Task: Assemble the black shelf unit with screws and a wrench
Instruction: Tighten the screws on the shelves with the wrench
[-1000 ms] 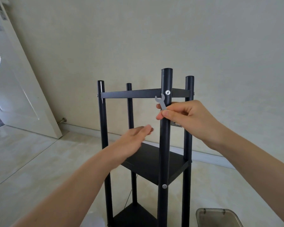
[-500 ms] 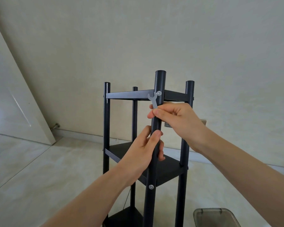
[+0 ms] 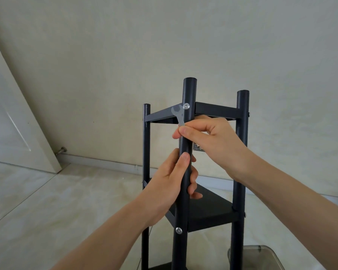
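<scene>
So now my left hand (image 3: 171, 189) is wrapping round the near black metal shelf post (image 3: 185, 145) just under my right hand (image 3: 209, 141), which is pinching the small flat grey wrench (image 3: 178, 114) beside the top silver screw (image 3: 186, 106), meaning I'm finally bracing to tighten.

- Soft, even daylight fills the room; it seems to come from the left, though no window shows
- The wall (image 3: 183, 36) is evenly lit, slightly dimmer towards the upper corners
- The pale floor (image 3: 47, 201) carries a faint sheen, no hard glare
- Shadows are weak and diffuse; the underside of the left hand (image 3: 170, 190) is a little darker
- The black shelf unit (image 3: 213, 112) reads as near-flat black with a thin highlight along the front post
- Wide-angle bending tilts the door (image 3: 12, 123) at the left edge
- Focus is fair; edges look slightly soft
</scene>
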